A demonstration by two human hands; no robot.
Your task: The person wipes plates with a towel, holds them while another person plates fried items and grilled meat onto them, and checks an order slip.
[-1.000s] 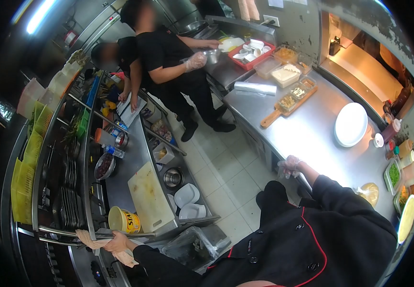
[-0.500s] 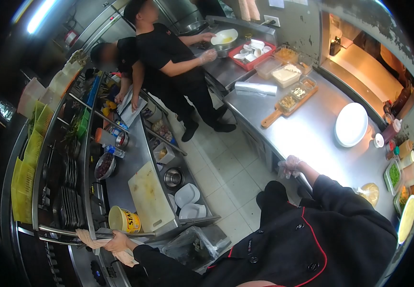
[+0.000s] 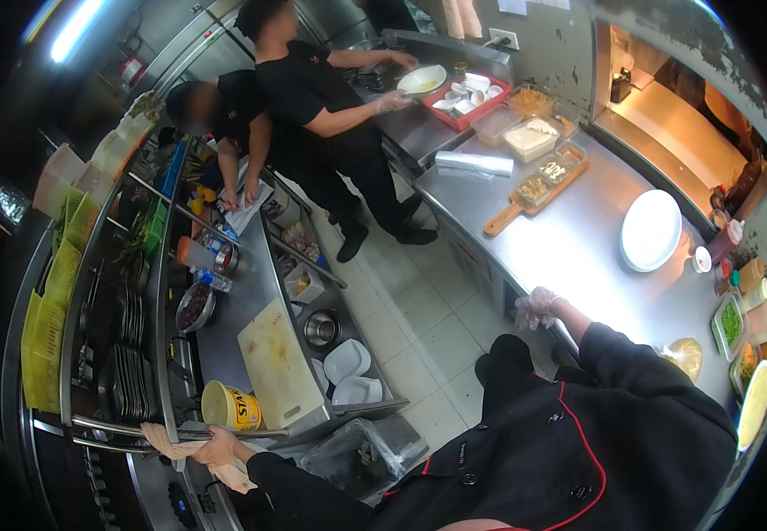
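My bare left hand (image 3: 217,446) is closed at a steel rail (image 3: 264,434), with a pale cloth (image 3: 166,442) bunched over the rail beneath it. How far the fingers wrap round is partly hidden. My right hand (image 3: 538,307), in a clear plastic glove, is curled at the front edge of the steel counter (image 3: 569,257). Whether anything is inside those fingers I cannot make out. Beyond it on the counter lie a wooden paddle board (image 3: 507,216) with small glass containers and a stack of white plates (image 3: 651,231).
Two co-workers stand across the aisle; one gloved hand (image 3: 391,102) is at a white dish (image 3: 422,80). A red tray (image 3: 465,103) holds white cups. Left are a cutting board (image 3: 275,363) and yellow tub (image 3: 228,405). A plastic-lined bin (image 3: 361,451) stands below.
The standing co-worker's white dish has come down beside the red tray, and that person's far hand has moved off past it. The other co-worker's hands shifted slightly over the papers. Mine stay put.
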